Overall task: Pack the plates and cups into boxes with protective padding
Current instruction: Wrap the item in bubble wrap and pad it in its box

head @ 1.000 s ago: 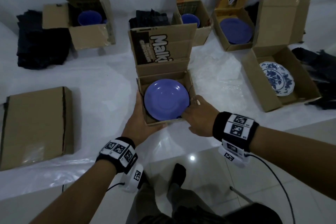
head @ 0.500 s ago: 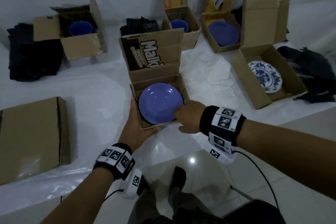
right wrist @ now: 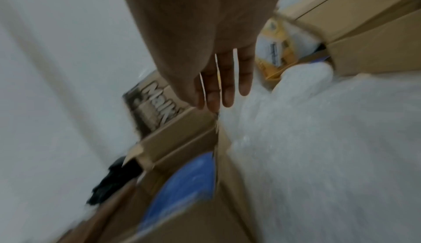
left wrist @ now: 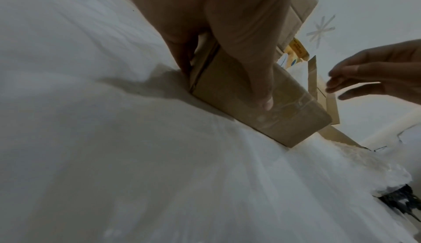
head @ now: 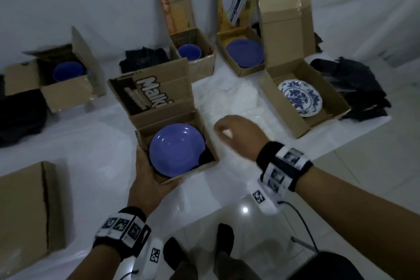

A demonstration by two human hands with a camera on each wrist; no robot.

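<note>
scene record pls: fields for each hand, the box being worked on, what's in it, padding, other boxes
left hand: grips near-left corner of the Malkist box, thumb on its front wall
right hand: open, holds nothing, to the right of that box, above the bubble wrap
box contents: blue plate, dark padding at its right
box flaps: open
other boxes: patterned plate in the right box; closed flat box at left

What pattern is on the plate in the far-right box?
Blue floral on white plate; head view.
</note>
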